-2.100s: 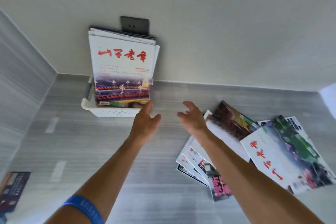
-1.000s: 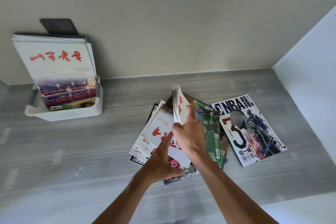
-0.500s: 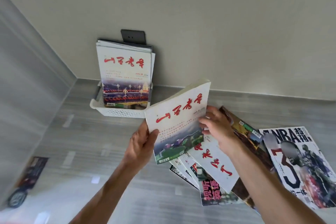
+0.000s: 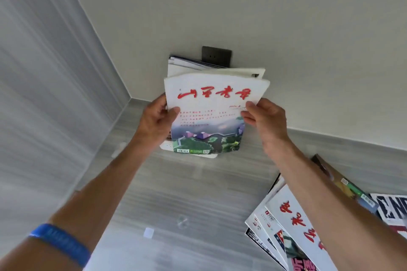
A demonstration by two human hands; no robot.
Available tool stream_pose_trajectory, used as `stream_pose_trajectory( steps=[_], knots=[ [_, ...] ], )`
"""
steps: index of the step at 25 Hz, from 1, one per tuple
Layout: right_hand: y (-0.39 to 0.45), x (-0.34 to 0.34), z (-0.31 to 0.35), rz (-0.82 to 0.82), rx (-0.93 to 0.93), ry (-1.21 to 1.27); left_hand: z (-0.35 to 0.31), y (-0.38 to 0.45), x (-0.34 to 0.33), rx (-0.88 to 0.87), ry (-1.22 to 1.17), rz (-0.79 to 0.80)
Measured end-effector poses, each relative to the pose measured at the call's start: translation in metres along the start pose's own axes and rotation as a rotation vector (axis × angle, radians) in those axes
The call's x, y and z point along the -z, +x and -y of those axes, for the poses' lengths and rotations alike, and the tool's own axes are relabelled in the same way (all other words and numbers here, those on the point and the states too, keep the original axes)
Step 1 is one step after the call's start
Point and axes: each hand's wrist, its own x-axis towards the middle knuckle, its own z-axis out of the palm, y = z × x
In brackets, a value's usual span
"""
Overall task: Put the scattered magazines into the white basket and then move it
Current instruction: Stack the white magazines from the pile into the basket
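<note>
A white magazine (image 4: 211,114) with red characters and a green landscape photo stands upright in front of the white basket (image 4: 166,146). My left hand (image 4: 157,120) grips its left edge and my right hand (image 4: 265,116) pinches its right edge. Only a small strip of the basket shows below the magazine; the rest is hidden. Other magazines (image 4: 187,64) stand in the basket behind it, leaning on the wall. A fanned pile of scattered magazines (image 4: 286,222) lies on the grey surface at lower right, partly under my right forearm.
A dark wall socket (image 4: 217,56) sits on the beige wall behind the basket. A grey panel wall (image 4: 44,94) closes the left side. A black-and-white magazine (image 4: 394,207) lies at the right edge. The grey wood-grain surface (image 4: 187,193) stretches between basket and pile.
Both hands have carried the magazine from above the pile up and left to the basket, turning it upright in front of the magazines there. The view has swung left.
</note>
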Motion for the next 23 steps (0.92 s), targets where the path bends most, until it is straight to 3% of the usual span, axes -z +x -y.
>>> stream_pose_trajectory(
  steps=[5,9,12,15,20,23],
  knots=[
    [0.022,-0.039,0.020,-0.024,0.017,0.087,-0.014,0.055,0.024,-0.082,0.033,-0.079],
    [0.024,-0.058,-0.005,0.012,-0.104,-0.010,0.024,0.074,0.024,0.108,0.176,-0.179],
    [0.025,-0.065,-0.031,0.061,-0.163,-0.075,0.053,0.078,0.024,0.235,0.156,-0.226],
    [0.033,-0.069,-0.040,0.029,-0.158,-0.105,0.067,0.084,0.025,0.341,0.052,-0.256],
    [0.035,-0.056,-0.052,0.047,-0.172,-0.151,0.076,0.078,0.020,0.514,0.187,-0.364],
    [-0.003,-0.013,-0.086,0.026,-0.254,-0.167,0.071,0.022,-0.017,0.391,0.171,-0.299]
  ],
)
